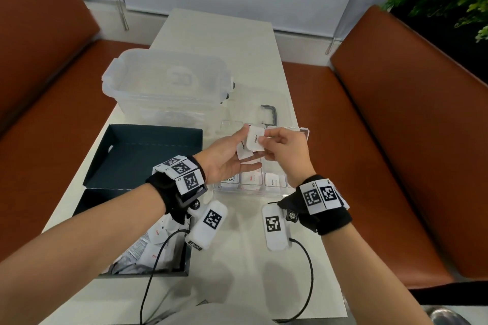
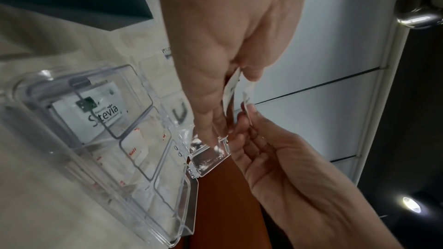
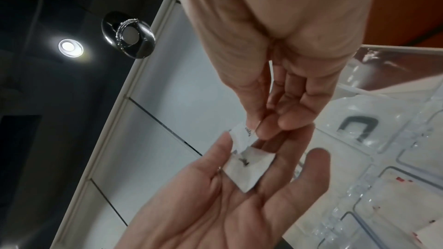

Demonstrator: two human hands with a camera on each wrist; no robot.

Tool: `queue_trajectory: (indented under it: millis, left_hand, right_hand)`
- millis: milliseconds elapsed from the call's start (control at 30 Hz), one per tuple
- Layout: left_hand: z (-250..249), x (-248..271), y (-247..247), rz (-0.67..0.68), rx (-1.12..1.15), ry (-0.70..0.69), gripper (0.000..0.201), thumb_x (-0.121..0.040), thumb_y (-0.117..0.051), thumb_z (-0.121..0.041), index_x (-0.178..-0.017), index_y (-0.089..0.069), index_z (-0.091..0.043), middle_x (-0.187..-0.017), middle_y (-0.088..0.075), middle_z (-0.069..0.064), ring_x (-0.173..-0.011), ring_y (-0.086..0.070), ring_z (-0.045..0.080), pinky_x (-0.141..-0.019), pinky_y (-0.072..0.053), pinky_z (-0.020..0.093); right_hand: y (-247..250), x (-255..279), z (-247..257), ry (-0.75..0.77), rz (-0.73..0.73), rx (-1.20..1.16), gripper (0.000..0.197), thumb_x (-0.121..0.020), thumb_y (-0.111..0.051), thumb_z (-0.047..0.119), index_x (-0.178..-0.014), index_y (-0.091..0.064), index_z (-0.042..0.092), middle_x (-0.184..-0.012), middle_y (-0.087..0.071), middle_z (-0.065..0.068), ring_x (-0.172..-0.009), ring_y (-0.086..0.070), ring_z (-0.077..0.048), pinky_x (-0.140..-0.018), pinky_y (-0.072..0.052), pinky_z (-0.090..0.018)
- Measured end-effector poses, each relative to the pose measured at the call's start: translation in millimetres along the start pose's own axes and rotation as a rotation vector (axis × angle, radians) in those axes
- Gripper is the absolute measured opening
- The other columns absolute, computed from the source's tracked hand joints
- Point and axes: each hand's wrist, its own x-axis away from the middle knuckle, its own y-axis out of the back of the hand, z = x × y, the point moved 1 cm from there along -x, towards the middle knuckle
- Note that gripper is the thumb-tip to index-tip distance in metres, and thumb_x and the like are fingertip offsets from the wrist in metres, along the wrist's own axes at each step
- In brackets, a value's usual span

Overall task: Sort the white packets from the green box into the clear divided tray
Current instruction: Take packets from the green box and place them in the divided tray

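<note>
Sorting looks partly done, by my reading: the clear divided tray (image 1: 253, 191) on the bench (image 1: 237, 258) already holds a Stevia packet (image 2: 95, 110) in its near-left compartment and red-printed packets (image 1: 250, 178) in the one beside it, with another small packet (image 1: 272, 181) in the next; the green box (image 1: 182, 270) at the near left still has a heap of loose packets (image 1: 155, 245) in it, so plenty is left; the box's lid (image 1: 142, 155) lies open beyond it.

Both hands meet above the tray's middle; the left hand (image 1: 227, 157) is held palm up with fingers straight and relaxed, a pepper packet (image 1: 244, 150) lying across them; the right hand (image 1: 286, 150) pinches a second pepper packet (image 1: 255, 138) between thumb and fingertip, lifting it off the first, the two still overlapping.

The lifted packet is close to square, so its long axis is hard to call; its printed word runs from near to far, leaning slightly right, and its face is turned up toward the head camera; in the left wrist view both packets show edge-on.

A large lidded clear tub (image 1: 169, 87) stands beyond the box; the tray's hinged lid (image 1: 266, 111) lies open behind it.
</note>
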Motion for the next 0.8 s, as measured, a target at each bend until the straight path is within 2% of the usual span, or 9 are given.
queue_trajectory:
  millis: [100,167,233,333,433,500,600,700,800]
  left_hand:
    - [1.1,-0.6,-4.9,0.096,-0.041,0.004,0.069,-0.091,-0.034,-0.065,-0.127,-0.059,-0.011,-0.122,-0.067,0.012,-0.112,-0.065,0.024,-0.098,-0.051,0.041]
    - [0.9,-1.3,-5.5,0.116,-0.045,0.006,0.072,-0.089,-0.036,-0.067,-0.128,-0.057,-0.01,-0.122,-0.067,0.01,-0.109,-0.066,0.022,-0.098,-0.051,0.041]
    - [0.2,-1.5,-5.0,0.132,-0.048,0.001,0.067,-0.09,-0.042,-0.061,-0.128,-0.056,-0.008,-0.123,-0.066,0.011,-0.105,-0.067,0.021,-0.1,-0.049,0.043]
    - [0.4,-2.0,-4.7,0.116,-0.046,-0.006,0.052,-0.095,-0.052,-0.041,-0.128,-0.055,-0.001,-0.127,-0.061,0.015,-0.106,-0.065,0.023,-0.1,-0.049,0.044]
    - [1.8,-0.5,-4.8,0.086,-0.013,-0.002,0.044,-0.099,-0.049,-0.022,-0.129,-0.047,0.01,-0.122,-0.061,0.018,-0.098,-0.068,0.024,-0.088,-0.057,0.039]
    - [1.3,1.3,-4.3,0.099,0.001,0.019,0.042,-0.101,-0.046,-0.019,-0.13,-0.044,0.011,-0.124,-0.061,0.019,-0.097,-0.07,0.026,-0.081,-0.059,0.036]
    - [-1.8,5.5,-3.4,0.192,-0.063,0.054,0.04,-0.102,-0.041,-0.021,-0.128,-0.05,0.008,-0.128,-0.06,0.023,-0.11,-0.066,0.027,-0.085,-0.058,0.035]
    - [-4.0,8.6,-5.2,0.252,-0.132,0.077,0.039,-0.103,-0.04,-0.018,-0.129,-0.049,0.01,-0.127,-0.06,0.025,-0.112,-0.064,0.025,-0.084,-0.058,0.032]
    - [-3.8,8.4,-7.9,0.263,-0.184,0.09,0.037,-0.103,-0.039,-0.011,-0.132,-0.045,0.01,-0.128,-0.059,0.025,-0.114,-0.063,0.028,-0.084,-0.057,0.029]
  right_hand:
    - [-5.7,1.2,0.8,0.026,0.041,0.04,0.012,-0.082,-0.072,0.006,-0.085,-0.066,0.016,-0.074,-0.069,-0.008,-0.064,-0.068,-0.021,-0.064,-0.057,-0.03]
    - [-6.8,0.8,1.5,0.06,0.048,0.105,0.015,-0.081,-0.073,0.007,-0.085,-0.066,0.02,-0.072,-0.07,-0.004,-0.06,-0.069,-0.018,-0.064,-0.057,-0.028]
    - [-6.6,-0.1,2.0,0.094,0.05,0.178,0.016,-0.08,-0.073,0.008,-0.089,-0.067,0.019,-0.071,-0.071,-0.003,-0.059,-0.07,-0.015,-0.064,-0.057,-0.025]
    - [-6.4,-1.9,0.7,0.139,0.054,0.28,0.017,-0.081,-0.069,0.009,-0.095,-0.067,0.021,-0.067,-0.07,0.002,-0.056,-0.067,-0.004,-0.061,-0.053,-0.015]
    - [-3.9,-4.2,0.9,0.15,0.088,0.345,0.024,-0.083,-0.063,0.006,-0.103,-0.068,0.019,-0.068,-0.069,-0.001,-0.064,-0.067,-0.006,-0.066,-0.052,-0.015]
    - [1.3,-5.9,4.8,0.135,0.171,0.325,0.026,-0.085,-0.065,0.006,-0.107,-0.07,0.018,-0.075,-0.068,-0.009,-0.067,-0.068,-0.013,-0.066,-0.053,-0.02]
    - [9.8,-11.0,13.3,0.137,0.258,0.241,0.022,-0.09,-0.063,0.011,-0.109,-0.07,0.019,-0.078,-0.066,-0.001,-0.06,-0.061,-0.004,-0.062,-0.049,-0.015]
    - [12.2,-14.9,19.8,0.126,0.343,0.266,0.016,-0.089,-0.064,0.014,-0.102,-0.073,0.016,-0.071,-0.066,0.005,-0.055,-0.055,-0.004,-0.058,-0.047,-0.014]
    - [13.5,-16.8,24.0,0.144,0.406,0.369,0.007,-0.084,-0.07,0.014,-0.089,-0.075,0.015,-0.067,-0.069,0.003,-0.057,-0.061,-0.008,-0.063,-0.051,-0.019]
